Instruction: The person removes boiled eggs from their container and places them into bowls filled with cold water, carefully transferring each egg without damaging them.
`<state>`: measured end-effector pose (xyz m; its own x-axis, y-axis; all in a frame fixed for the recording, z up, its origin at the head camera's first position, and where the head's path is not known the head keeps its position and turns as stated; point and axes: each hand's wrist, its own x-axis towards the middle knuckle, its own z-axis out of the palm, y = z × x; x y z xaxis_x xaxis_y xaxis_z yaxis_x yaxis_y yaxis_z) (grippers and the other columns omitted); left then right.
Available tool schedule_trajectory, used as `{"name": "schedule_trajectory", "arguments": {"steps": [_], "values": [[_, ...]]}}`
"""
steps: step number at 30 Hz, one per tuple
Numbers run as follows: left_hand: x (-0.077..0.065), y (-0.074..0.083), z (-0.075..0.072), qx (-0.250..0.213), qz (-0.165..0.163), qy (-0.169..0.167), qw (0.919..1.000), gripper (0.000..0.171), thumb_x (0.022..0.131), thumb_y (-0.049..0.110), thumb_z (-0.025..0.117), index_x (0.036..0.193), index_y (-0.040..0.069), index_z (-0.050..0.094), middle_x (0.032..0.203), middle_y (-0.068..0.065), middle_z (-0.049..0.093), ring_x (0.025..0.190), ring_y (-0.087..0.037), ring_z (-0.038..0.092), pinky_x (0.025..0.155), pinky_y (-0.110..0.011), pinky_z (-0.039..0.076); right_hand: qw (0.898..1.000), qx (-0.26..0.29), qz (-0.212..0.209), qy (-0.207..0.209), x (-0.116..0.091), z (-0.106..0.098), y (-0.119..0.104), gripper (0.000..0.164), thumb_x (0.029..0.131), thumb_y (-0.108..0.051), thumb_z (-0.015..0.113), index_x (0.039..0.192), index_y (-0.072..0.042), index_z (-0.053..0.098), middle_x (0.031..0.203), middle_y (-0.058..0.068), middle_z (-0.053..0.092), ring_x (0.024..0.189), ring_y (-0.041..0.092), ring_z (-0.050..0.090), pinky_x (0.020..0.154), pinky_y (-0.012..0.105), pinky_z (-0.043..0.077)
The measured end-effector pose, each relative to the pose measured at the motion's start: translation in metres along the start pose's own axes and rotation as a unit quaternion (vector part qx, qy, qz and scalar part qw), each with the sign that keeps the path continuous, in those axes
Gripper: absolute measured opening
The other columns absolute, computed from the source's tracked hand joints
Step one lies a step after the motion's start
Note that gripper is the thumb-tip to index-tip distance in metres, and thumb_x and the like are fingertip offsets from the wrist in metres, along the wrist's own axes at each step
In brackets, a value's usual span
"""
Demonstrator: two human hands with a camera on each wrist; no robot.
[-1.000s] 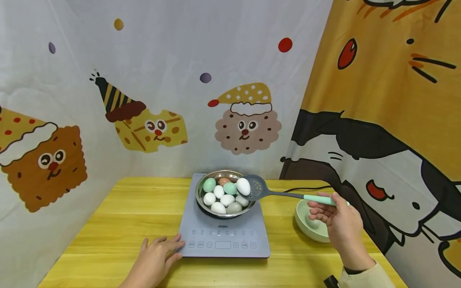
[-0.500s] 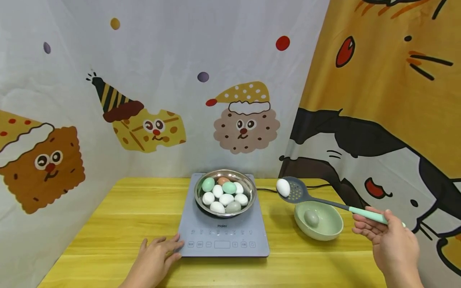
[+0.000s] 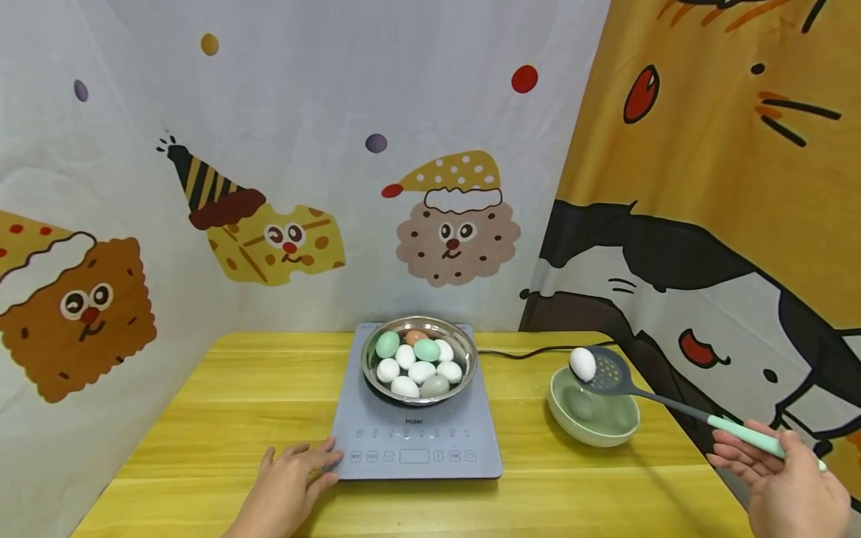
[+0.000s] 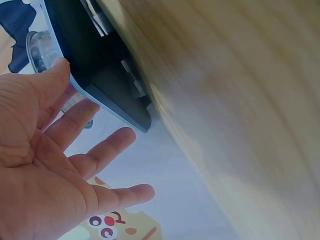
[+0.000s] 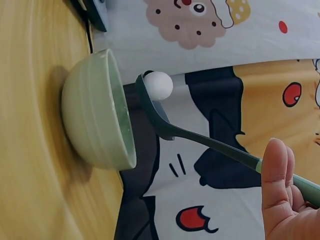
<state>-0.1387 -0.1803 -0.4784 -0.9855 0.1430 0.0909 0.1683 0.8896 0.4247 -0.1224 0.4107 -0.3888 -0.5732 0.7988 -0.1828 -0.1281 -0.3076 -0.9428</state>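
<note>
My right hand (image 3: 787, 478) grips the mint-green handle of a grey slotted spoon (image 3: 686, 409). On the spoon's head lies a white egg (image 3: 582, 365), above the light-green bowl (image 3: 599, 436), apart from it in the right wrist view. Inside that bowl sits a greyish egg (image 3: 581, 406). My left hand (image 3: 285, 482) touches the front left corner of the induction cooker (image 3: 444, 441), its fingers spread and relaxed in the left wrist view. A steel pan (image 3: 464, 344) on the cooker holds several eggs (image 3: 421, 372), white, pale green, greyish and brown.
The wooden table (image 3: 229, 403) bears the cooker and bowl. A black cord (image 3: 518, 354) runs from behind the cooker to the right. Printed cloths (image 3: 303, 90) hang close behind the table and along its sides.
My right hand has moved right, carrying the spoon and a white egg from the pan over to above the green bowl. The left hand stays at the cooker's corner.
</note>
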Motion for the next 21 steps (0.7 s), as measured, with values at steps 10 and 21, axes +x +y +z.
{"name": "schedule_trajectory", "arguments": {"steps": [10,21], "values": [[-0.001,0.0,0.001,0.001,0.001,0.003,1.0,0.035,0.092,0.026,0.083,0.126,0.024,0.08,0.144,0.006,0.071,0.13,-0.042,0.066,0.111,-0.09,0.026,0.999,-0.045,-0.02,0.015,-0.003,-0.004,0.009,0.037,0.116,-0.044,0.043,0.102,-0.026,0.073,0.066,-0.011,0.074,0.053,0.011,0.072,0.047,0.027,0.06],[-0.002,0.0,0.002,0.003,0.001,0.01,0.9999,0.035,0.092,0.025,0.083,0.126,0.025,0.08,0.145,0.007,0.071,0.13,-0.041,0.066,0.112,-0.089,0.027,0.988,-0.129,-0.083,0.014,-0.018,-0.006,0.011,0.033,0.117,-0.043,0.039,0.116,-0.022,0.065,0.064,-0.022,0.068,0.05,0.003,0.068,0.048,0.019,0.056]]}}
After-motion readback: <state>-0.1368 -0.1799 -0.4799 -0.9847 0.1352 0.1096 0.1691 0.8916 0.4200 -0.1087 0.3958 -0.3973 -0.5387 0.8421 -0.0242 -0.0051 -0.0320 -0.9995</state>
